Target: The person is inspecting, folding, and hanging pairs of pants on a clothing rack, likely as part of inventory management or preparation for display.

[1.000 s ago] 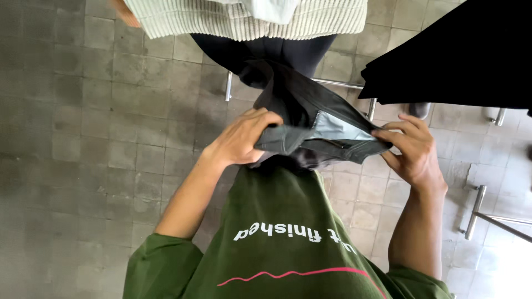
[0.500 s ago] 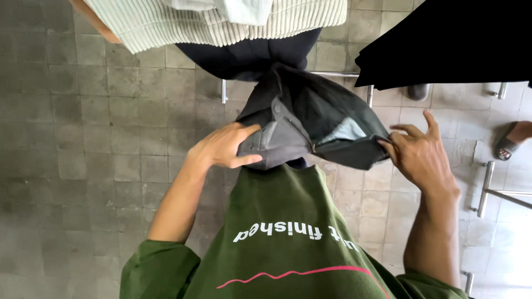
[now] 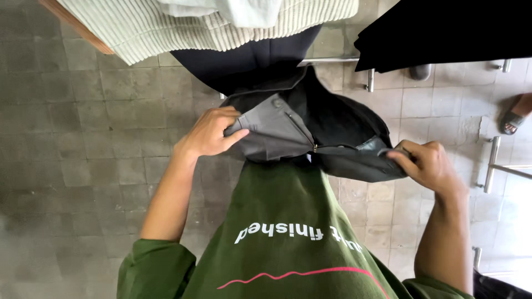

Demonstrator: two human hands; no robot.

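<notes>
dark grey trousers [image 3: 310, 135] hang in front of the green shirt [image 3: 288, 232], the waistband stretched wide. the left hand [image 3: 208, 133] pinches one end, the right hand [image 3: 426, 166] pinches the other. zipper looks closed; no folding is done yet.

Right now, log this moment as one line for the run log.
left hand: grips waistband of grey trousers | right hand: grips opposite waistband edge | trousers: held open, zip undone | nearby: striped cloth, tiled floor
</notes>
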